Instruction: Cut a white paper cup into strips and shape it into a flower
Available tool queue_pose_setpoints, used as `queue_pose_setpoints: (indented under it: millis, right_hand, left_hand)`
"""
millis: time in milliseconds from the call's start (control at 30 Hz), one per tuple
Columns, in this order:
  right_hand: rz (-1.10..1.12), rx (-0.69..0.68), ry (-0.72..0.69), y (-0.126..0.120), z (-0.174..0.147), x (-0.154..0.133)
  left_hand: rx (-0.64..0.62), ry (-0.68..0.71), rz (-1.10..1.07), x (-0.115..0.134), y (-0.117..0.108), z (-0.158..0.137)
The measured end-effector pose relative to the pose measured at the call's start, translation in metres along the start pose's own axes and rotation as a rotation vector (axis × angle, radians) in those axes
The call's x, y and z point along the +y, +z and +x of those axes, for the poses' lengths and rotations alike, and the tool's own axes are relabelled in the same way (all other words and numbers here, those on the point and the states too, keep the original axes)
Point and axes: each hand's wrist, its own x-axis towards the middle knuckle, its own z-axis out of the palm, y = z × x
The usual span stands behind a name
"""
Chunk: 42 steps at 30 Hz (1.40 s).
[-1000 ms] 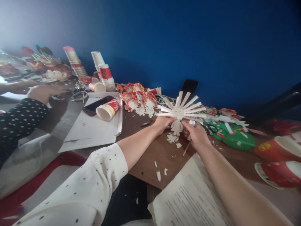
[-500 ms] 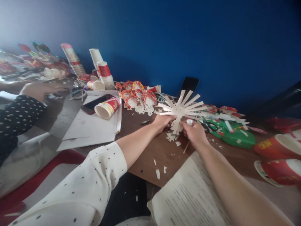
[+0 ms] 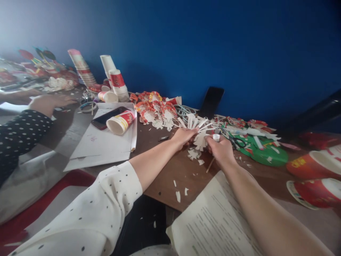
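Note:
My left hand (image 3: pixel 185 137) is closed on a white paper cup cut into strips (image 3: pixel 194 123), whose long strips fan upward and outward. Just right of it, my right hand (image 3: pixel 220 147) is closed, with a small white piece (image 3: pixel 216 137) showing at its top; what the fingers grip is mostly hidden. Between the hands, smaller white cut-paper shapes (image 3: pixel 199 142) reach down to the tabletop. A thin brown stick (image 3: pixel 210 165) shows below my right hand; I cannot tell whether it is held.
Left stand a white box lid (image 3: pixel 101 149), a phone (image 3: pixel 106 119), a paper cup (image 3: pixel 120 122) and stacked cups (image 3: pixel 118 83). Red-and-white cut cups (image 3: pixel 157 108) lie behind. A green disc (image 3: pixel 269 154), scissors (image 3: pixel 239 143) and red cups (image 3: pixel 314 192) are right. Another person's hand (image 3: pixel 50 103) rests far left.
The strip-cut cup has tilted and dropped lower, so its strips and round base no longer face me. My left hand has turned around it; my right hand has barely moved.

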Motion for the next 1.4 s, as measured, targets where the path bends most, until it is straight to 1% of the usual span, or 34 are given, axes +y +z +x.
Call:
queue_pose_setpoints:
  millis: [100, 133, 367, 467, 533, 600, 667, 700, 767, 800, 833, 867, 933, 967, 1033, 1067, 1133, 1200, 1233, 1333, 1400]
  right_hand:
    - [-0.009, -0.009, 0.015, -0.001, 0.000, -0.002]
    - [-0.018, -0.014, 0.018, -0.001, 0.000, -0.002]
    - [-0.082, 0.001, 0.002, 0.000, 0.003, 0.000]
    - [-0.069, -0.005, -0.013, -0.003, 0.003, -0.001]
    - [-0.062, 0.019, -0.024, -0.008, 0.005, -0.003]
    - [-0.033, 0.084, -0.008, -0.017, 0.012, -0.004]
    - [0.048, 0.165, 0.068, -0.028, 0.022, -0.002]
    - [0.051, 0.152, 0.099, -0.035, 0.028, 0.001]
    - [-0.047, 0.120, 0.134, -0.048, 0.039, 0.008]
    - [-0.146, 0.082, 0.138, -0.053, 0.043, 0.012]
    - [-0.289, 0.040, 0.130, -0.058, 0.046, 0.015]
    - [-0.449, -0.005, 0.086, -0.062, 0.047, 0.017]
    - [-0.761, -0.054, 0.010, -0.066, 0.046, 0.017]
    - [-0.886, -0.069, -0.004, -0.067, 0.043, 0.014]
    - [-1.050, -0.077, 0.024, -0.068, 0.037, 0.008]
    - [-1.094, -0.070, 0.027, -0.067, 0.034, 0.004]
    - [-1.128, -0.005, -0.050, -0.064, 0.028, -0.004]
    - [-1.105, 0.046, -0.139, -0.059, 0.024, -0.009]
    - [-1.090, 0.044, -0.148, -0.055, 0.023, -0.010]
    - [-1.125, -0.043, -0.079, -0.041, 0.024, -0.011]
    - [-1.157, -0.069, -0.062, -0.033, 0.027, -0.009]
  left_hand:
    - [-0.123, 0.084, 0.056, -0.002, -0.001, -0.002]
    - [-0.131, 0.090, 0.067, -0.002, -0.001, -0.002]
    - [-0.106, 0.095, 0.132, -0.002, -0.001, -0.001]
    - [-0.086, 0.114, 0.214, -0.002, -0.001, -0.002]
    - [-0.062, 0.134, 0.282, -0.003, -0.001, -0.003]
    - [-0.032, 0.146, 0.336, -0.006, -0.001, -0.002]
    - [-0.010, 0.153, 0.377, -0.009, -0.001, 0.000]
    - [-0.005, 0.158, 0.398, -0.010, -0.001, 0.002]
    - [-0.007, 0.166, 0.427, -0.011, -0.001, 0.003]
    - [-0.008, 0.169, 0.438, -0.011, -0.001, 0.003]
    - [-0.008, 0.170, 0.447, -0.011, -0.001, 0.003]
    - [-0.002, 0.170, 0.451, -0.010, -0.002, 0.002]
    - [0.024, 0.182, 0.451, -0.006, -0.003, 0.000]
    - [0.043, 0.200, 0.448, -0.004, -0.003, -0.002]
    - [0.083, 0.259, 0.431, 0.000, -0.005, -0.005]
    - [0.103, 0.292, 0.416, 0.002, -0.005, -0.006]
    - [0.136, 0.344, 0.386, 0.006, -0.006, -0.007]
    - [0.147, 0.372, 0.367, 0.007, -0.006, -0.009]
    - [0.135, 0.382, 0.369, 0.007, -0.006, -0.009]
    - [0.061, 0.417, 0.423, 0.007, -0.004, -0.011]
    - [0.027, 0.422, 0.471, 0.007, -0.004, -0.013]
